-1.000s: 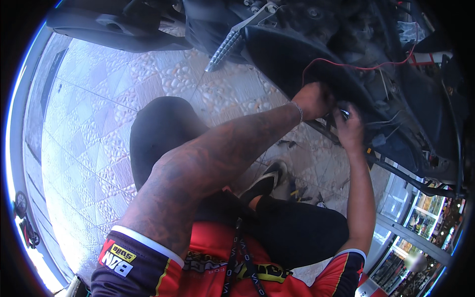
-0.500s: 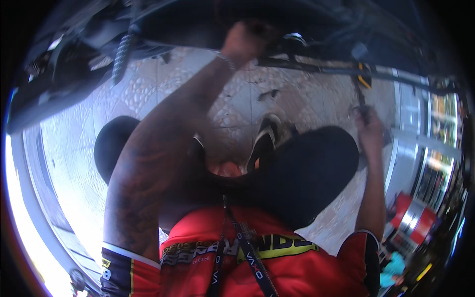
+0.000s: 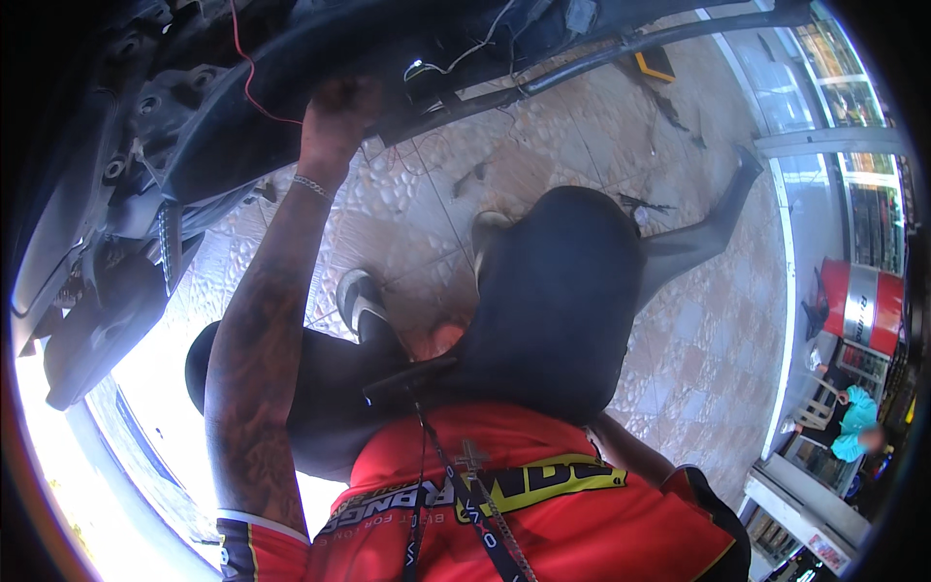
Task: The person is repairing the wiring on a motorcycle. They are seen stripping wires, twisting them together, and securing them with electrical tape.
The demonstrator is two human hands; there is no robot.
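Observation:
My left hand (image 3: 335,121) reaches up to the lower edge of a long black panel (image 3: 281,107) on what looks like a motorcycle or scooter. Its fingers are dark and blurred against the panel, so their grip is unclear. A thin red wire (image 3: 249,82) runs down close by the hand. To its right, a pale wire (image 3: 470,53) and a black tube (image 3: 621,48) run along the underside. My right forearm (image 3: 628,448) passes behind my right knee, and the right hand is hidden.
A yellow-and-black object (image 3: 655,66) lies on the stone-patterned floor (image 3: 698,310). A smooth grey bent piece (image 3: 703,228) sits beyond my right knee. A coil spring (image 3: 170,242) hangs at left. At far right are a red-and-silver drum (image 3: 861,308) and a person in teal (image 3: 858,424).
My view has turned, and the vehicle now fills more of the upper left. My left hand remains at the panel. My right hand has drawn back from near the yellow-and-black object, out of sight.

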